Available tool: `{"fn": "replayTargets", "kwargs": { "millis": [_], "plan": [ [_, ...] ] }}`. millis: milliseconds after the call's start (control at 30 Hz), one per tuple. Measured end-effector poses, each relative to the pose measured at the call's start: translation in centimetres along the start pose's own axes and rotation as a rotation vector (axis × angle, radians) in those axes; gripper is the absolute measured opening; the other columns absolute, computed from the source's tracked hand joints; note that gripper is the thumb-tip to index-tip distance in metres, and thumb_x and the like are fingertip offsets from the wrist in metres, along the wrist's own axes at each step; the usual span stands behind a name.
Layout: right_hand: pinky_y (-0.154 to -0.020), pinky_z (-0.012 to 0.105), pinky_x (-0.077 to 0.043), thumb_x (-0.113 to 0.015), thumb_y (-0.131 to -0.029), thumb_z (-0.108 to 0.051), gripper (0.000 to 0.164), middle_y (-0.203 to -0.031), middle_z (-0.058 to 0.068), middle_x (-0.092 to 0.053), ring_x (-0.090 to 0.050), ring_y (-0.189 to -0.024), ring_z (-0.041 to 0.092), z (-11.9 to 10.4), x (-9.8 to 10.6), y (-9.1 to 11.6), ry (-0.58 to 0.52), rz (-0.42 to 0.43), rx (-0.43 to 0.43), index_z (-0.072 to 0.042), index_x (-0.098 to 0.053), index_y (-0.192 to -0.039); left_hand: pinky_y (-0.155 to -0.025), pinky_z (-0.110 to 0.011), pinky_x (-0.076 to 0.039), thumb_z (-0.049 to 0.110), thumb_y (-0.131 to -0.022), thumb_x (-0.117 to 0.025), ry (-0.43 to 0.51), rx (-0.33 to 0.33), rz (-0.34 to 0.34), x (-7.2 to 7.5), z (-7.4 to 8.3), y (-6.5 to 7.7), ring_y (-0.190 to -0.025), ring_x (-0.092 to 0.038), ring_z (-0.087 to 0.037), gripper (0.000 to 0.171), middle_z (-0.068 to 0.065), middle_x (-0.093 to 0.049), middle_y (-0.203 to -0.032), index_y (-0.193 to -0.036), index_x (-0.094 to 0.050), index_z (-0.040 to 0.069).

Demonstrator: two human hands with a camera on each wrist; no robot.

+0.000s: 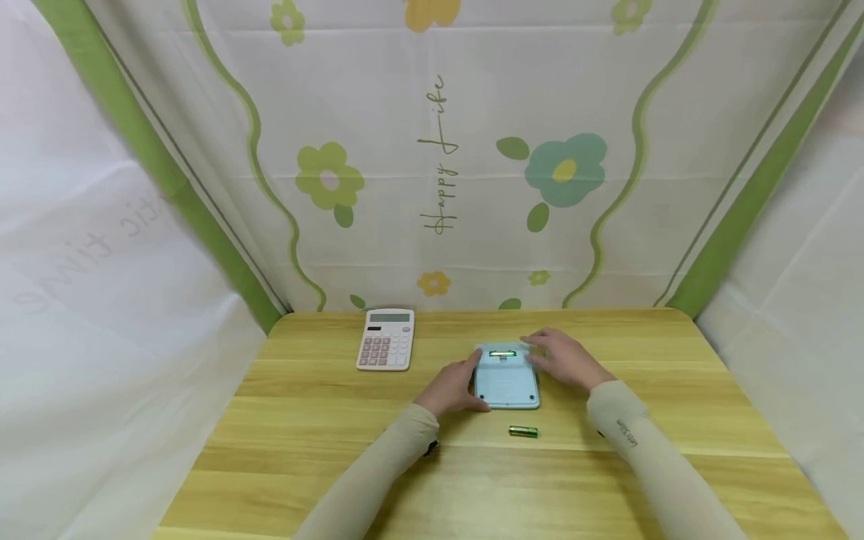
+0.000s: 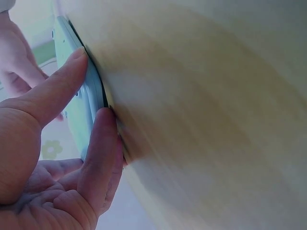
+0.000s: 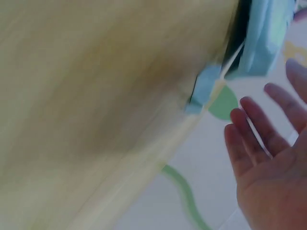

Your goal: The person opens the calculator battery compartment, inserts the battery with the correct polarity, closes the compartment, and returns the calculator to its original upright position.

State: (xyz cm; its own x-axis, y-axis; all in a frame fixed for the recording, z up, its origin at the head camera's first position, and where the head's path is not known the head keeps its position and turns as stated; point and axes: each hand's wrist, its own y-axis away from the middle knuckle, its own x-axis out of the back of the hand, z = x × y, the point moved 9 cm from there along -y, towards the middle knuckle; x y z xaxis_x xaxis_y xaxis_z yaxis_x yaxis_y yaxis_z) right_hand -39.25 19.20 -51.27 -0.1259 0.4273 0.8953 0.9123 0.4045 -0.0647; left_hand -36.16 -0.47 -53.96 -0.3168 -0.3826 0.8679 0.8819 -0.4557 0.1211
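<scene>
Light-blue rounded plastic calculator-like device (image 1: 508, 386), lying back up on the pale wood-grain desk (image 1: 304, 450), its compartment uncovered. The green metallic cylindrical battery (image 1: 502, 353) seated there could probably spill out if the body were tipped. A second, loose green cylindrical battery (image 1: 523, 431), on the desk just nearer the person, might roll if brushed by a sleeve. The small light-blue plastic piece (image 3: 206, 86) beside the device could be knocked away by a careless sweep of the fingers. Hands: the left hand (image 1: 451, 390) pinches the device's left side between thumb and fingers; the right hand (image 1: 567, 360) is spread at the upper right edge, fingers extended and slightly parted, holding nothing; whether it touches the edge cannot be told.
</scene>
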Motion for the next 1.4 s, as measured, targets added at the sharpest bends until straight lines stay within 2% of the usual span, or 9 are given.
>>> {"fn": "replayTargets", "kwargs": {
  "millis": [133,233,433,567,800,1133,1400],
  "plan": [
    [-0.105,0.066,-0.047,-0.064,-0.103,-0.024,0.044,-0.137,0.025,-0.06,-0.057,-0.125,0.046,2.1,1.4,0.4,-0.014,0.06,-0.089,-0.003,-0.061,-0.142,-0.119,-0.038,-0.043,0.038,-0.078,-0.092,-0.011,-0.005,0.007,0.1,-0.2,0.0,-0.141,-0.053,-0.028,0.115,-0.015,-0.052,-0.156,-0.166,-0.023,0.011],
    [-0.096,0.062,-0.052,-0.065,-0.102,-0.021,0.042,-0.127,0.027,-0.063,-0.063,-0.113,0.044,3.7,1.9,0.7,-0.023,0.075,-0.144,0.003,-0.063,-0.137,-0.118,-0.038,-0.043,0.039,-0.078,-0.092,-0.02,-0.01,0.009,0.2,-0.3,-0.1,-0.141,-0.053,-0.027,0.115,-0.015,-0.052,-0.156,-0.166,-0.023,0.011],
    [-0.086,0.055,-0.055,-0.066,-0.101,-0.025,0.043,-0.109,0.025,-0.067,-0.064,-0.096,0.034,5.4,1.1,1.0,-0.053,0.021,-0.196,0.008,-0.066,-0.129,-0.119,-0.04,-0.043,0.037,-0.079,-0.092,0.009,0.0,-0.001,0.0,-0.4,0.0,-0.142,-0.051,-0.029,0.114,-0.016,-0.051,-0.157,-0.166,-0.023,0.011],
    [-0.082,0.051,-0.054,-0.074,-0.096,-0.028,0.043,-0.102,0.019,-0.067,-0.06,-0.091,0.03,5.4,0.4,1.0,-0.058,-0.007,-0.205,0.006,-0.068,-0.121,-0.119,-0.04,-0.043,0.037,-0.079,-0.092,0.013,0.003,-0.004,-0.1,-0.3,0.1,-0.142,-0.051,-0.028,0.114,-0.016,-0.05,-0.157,-0.166,-0.023,0.011],
    [-0.086,0.051,-0.053,-0.085,-0.085,-0.02,0.034,-0.1,0.016,-0.066,-0.06,-0.093,0.03,5.1,0.1,0.9,-0.049,-0.009,-0.185,0.001,-0.071,-0.108,-0.119,-0.04,-0.043,0.038,-0.079,-0.092,0.007,-0.004,-0.001,-0.1,-0.2,0.1,-0.142,-0.052,-0.028,0.115,-0.016,-0.051,-0.157,-0.166,-0.022,0.011],
    [-0.086,0.049,-0.055,-0.083,-0.085,-0.013,0.027,-0.097,0.011,-0.069,-0.063,-0.091,0.026,4.7,-0.1,0.6,-0.076,-0.003,-0.168,-0.001,-0.072,-0.107,-0.119,-0.04,-0.042,0.038,-0.079,-0.091,0.013,-0.011,-0.001,-0.2,-0.2,0.1,-0.142,-0.051,-0.029,0.115,-0.016,-0.05,-0.157,-0.166,-0.022,0.011],
    [-0.082,0.046,-0.054,-0.079,-0.088,-0.005,0.017,-0.091,0.009,-0.069,-0.062,-0.085,0.023,4.3,0.3,0.6,-0.087,0.007,-0.191,-0.002,-0.073,-0.103,-0.119,-0.04,-0.042,0.038,-0.08,-0.091,0.017,-0.005,-0.002,-0.1,-0.1,0.2,-0.142,-0.051,-0.028,0.114,-0.016,-0.05,-0.157,-0.166,-0.021,0.011]
  ]
}}
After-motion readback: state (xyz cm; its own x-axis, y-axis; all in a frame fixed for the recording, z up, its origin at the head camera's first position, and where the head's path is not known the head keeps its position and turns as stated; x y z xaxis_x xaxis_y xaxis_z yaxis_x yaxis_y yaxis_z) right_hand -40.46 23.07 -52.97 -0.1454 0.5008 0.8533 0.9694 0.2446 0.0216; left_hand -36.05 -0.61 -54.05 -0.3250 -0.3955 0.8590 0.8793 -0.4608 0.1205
